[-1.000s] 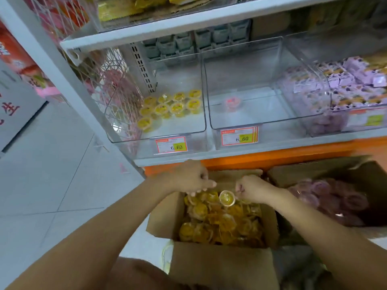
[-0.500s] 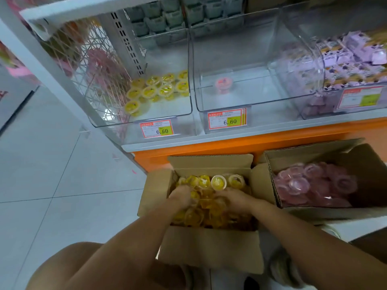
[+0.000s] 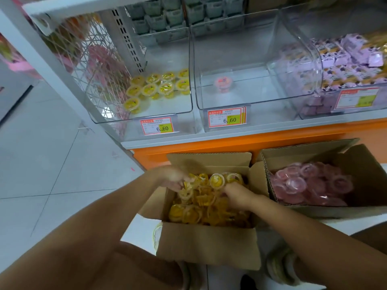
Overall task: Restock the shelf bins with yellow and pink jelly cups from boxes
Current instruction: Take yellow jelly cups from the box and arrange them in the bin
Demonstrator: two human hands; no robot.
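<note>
An open cardboard box [image 3: 205,243] of yellow jelly cups [image 3: 201,208] stands on the floor below the shelf. Both of my hands are inside it. My left hand [image 3: 176,176], motion-blurred, curls over cups at the box's far left. My right hand [image 3: 236,193] digs into the pile at the far right, fingers buried among cups. To the right, a second open box [image 3: 293,155] holds pink jelly cups [image 3: 310,185]. On the shelf, the left clear bin [image 3: 146,116] holds several yellow cups [image 3: 159,84]. The middle bin [image 3: 251,103] holds one pink cup [image 3: 223,83].
A third clear bin [image 3: 310,114] at the right is full of purple packets [image 3: 345,65]. Price tags [image 3: 157,126] hang on the bin fronts. An orange shelf base [image 3: 209,145] runs behind the boxes. A white wire rack [image 3: 98,59] closes the shelf's left end; tiled floor [image 3: 41,164] lies left.
Both hands dropped from the box's far edge down into the yellow cups and spread apart. The view tilted down and moved closer to the boxes.
</note>
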